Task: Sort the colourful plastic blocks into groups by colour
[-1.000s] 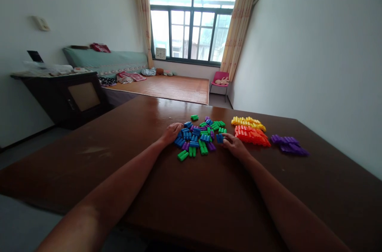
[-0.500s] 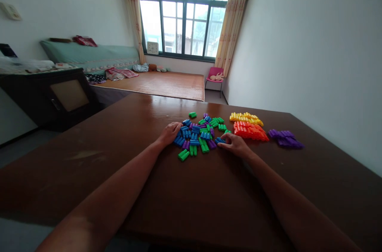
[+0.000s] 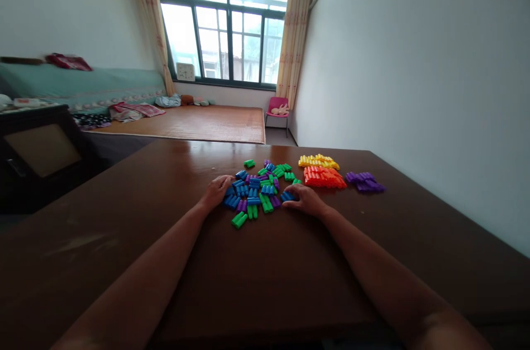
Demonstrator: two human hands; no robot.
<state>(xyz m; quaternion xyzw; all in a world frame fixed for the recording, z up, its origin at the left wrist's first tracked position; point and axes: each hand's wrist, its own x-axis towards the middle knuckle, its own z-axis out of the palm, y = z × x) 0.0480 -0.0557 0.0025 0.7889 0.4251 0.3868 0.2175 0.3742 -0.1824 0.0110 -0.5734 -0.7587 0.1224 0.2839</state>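
A mixed pile of blue, green and purple ridged plastic blocks lies on the brown table. My left hand rests at the pile's left edge, its fingers stretched over and beside the blue blocks there; nothing shows in its grasp. On the pile's right side, the thumb and fingers of my right hand close around a blue plastic block on the tabletop. A green block sits at the near edge of the pile, and another green block lies apart at the far side.
Sorted blocks stand to the right: a yellow group, an orange-red group and a purple group. The brown table reaches toward a low bed. A dark cabinet is at left, a pink chair beyond the table.
The whole view has swung to the right, so everything appears farther left. Both hands stay in about the same places at the pile, the right one still at the blue block.
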